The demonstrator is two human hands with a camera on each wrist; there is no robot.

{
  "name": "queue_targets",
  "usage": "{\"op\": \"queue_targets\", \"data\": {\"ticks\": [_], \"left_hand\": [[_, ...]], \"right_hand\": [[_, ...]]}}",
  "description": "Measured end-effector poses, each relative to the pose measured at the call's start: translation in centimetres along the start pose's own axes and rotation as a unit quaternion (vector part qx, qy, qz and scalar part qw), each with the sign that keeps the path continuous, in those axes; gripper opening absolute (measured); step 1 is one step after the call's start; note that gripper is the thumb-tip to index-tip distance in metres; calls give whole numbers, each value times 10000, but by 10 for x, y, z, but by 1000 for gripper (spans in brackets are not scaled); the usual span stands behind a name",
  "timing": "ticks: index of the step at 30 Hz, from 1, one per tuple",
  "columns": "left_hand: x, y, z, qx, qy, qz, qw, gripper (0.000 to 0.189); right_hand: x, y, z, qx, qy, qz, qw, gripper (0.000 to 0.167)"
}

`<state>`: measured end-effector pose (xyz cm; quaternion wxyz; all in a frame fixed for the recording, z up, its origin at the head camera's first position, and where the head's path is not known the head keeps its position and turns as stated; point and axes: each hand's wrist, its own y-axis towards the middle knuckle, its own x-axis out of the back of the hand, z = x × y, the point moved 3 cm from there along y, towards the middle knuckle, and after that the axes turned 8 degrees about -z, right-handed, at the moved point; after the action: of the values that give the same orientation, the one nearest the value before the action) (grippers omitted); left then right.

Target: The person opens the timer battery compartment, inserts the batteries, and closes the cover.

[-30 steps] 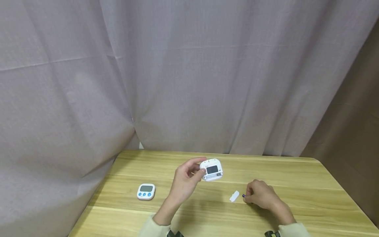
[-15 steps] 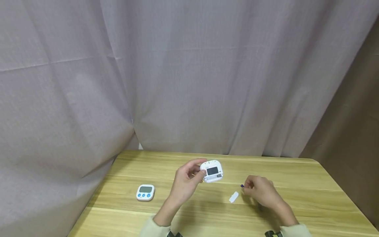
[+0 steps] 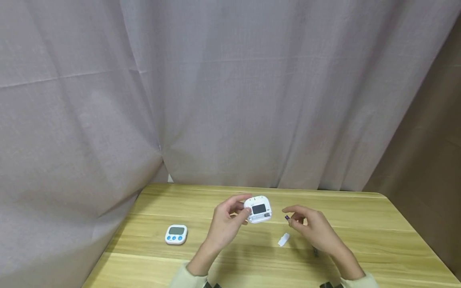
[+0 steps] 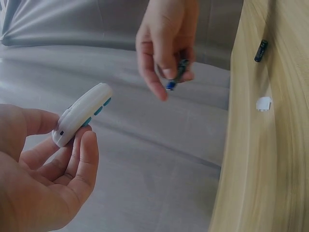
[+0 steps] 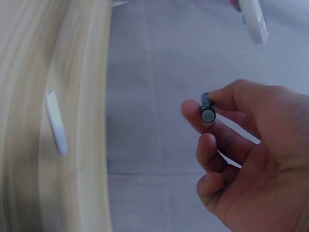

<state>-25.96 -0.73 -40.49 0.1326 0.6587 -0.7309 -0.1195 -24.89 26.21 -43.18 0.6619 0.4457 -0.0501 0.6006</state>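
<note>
My left hand (image 3: 224, 227) holds a white digital timer (image 3: 259, 209) by its left side, thumb on the back and fingers behind. The timer's back faces me, and a battery compartment lies uncovered along its lower edge. In the left wrist view the timer (image 4: 82, 114) shows edge-on with blue buttons. To its right, my right hand (image 3: 317, 229) pinches a small dark battery (image 5: 208, 114) with a blue end between thumb and fingers, raised over the table. A white battery cover (image 3: 283, 239) lies on the wood below, between the hands.
A second white timer (image 3: 176, 234) with blue buttons lies screen up at the left of the wooden table (image 3: 201, 256). Another dark battery (image 4: 261, 50) rests on the table near the cover. A grey curtain (image 3: 230, 100) hangs behind the table.
My right hand has lifted the battery from the table and brought it up and left, closer to the held timer. The left hand stays nearly still.
</note>
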Motion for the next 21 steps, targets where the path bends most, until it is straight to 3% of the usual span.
{"op": "queue_targets", "data": {"ticks": [4,13,21], "left_hand": [[0,0,0,27,-54,1,10000,36],[-2,-1,2,-22,106,-8,9999,36],[-5,-2,3,-45,170,-16,9998,36]], "right_hand": [[3,1,13,124,24,-323,9994,24],[5,1,37,-174,291,-1030,9941,22],[5,-3,59,95,1051,-1728,9793,28]]}}
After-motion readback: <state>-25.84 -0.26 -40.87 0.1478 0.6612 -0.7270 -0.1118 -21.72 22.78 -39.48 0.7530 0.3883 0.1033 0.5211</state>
